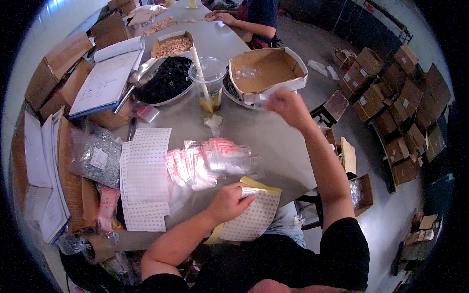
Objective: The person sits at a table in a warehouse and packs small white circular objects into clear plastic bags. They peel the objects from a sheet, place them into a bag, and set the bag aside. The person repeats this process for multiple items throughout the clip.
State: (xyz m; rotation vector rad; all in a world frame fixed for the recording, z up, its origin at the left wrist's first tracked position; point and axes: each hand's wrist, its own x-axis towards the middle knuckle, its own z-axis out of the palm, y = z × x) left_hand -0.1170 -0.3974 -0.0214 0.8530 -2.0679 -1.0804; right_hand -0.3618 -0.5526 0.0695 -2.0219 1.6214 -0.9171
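My left hand (228, 204) is closed on a sheet of small printed labels (256, 215) with yellow backing, held over my lap at the table's near edge. A shiny clear piece, perhaps a small plastic bag (250, 192), shows at its fingertips. My right hand (288, 108) is raised at the front edge of a cardboard tray (273, 84), which has a few small clear packets in it. That hand is smeared by motion, so its fingers and anything in them cannot be made out. Clear zip bags with red strips (210, 161) lie fanned out beyond my left hand.
More label sheets (144, 180) lie left, beside a bag of small metal parts (97, 158). Farther back stand a plastic cup (207, 73) with a straw, a bowl of black parts (166, 80) and a clipboard (105, 80). Another person (254, 24) works at the far end.
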